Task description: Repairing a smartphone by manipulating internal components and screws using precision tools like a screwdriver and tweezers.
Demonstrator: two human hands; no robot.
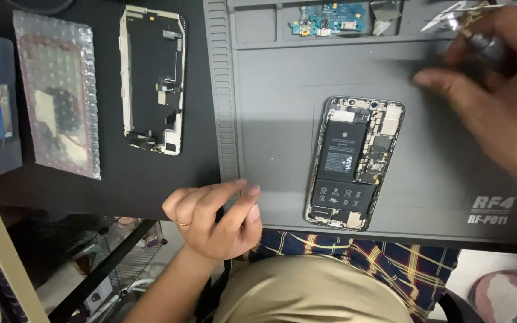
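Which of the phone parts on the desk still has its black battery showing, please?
The opened phone body on the grey silicone work mat; the detached screen panel lies off the mat, left.

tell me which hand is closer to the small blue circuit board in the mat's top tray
Right. The right hand, blurred and gripping a dark tool, is beside the blue circuit board, to its right. The left hand rests at the mat's near edge, far below it.

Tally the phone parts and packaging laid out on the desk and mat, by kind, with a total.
Opened phone body, battery showing, on the grey mat: 1
Detached screen panel, face down: 1
Small blue circuit board in the mat's top tray: 1
Bubble-wrap pouch: 1
Total: 4

The left hand rests at the mat's near edge; the right hand holds a blurred dark tool.
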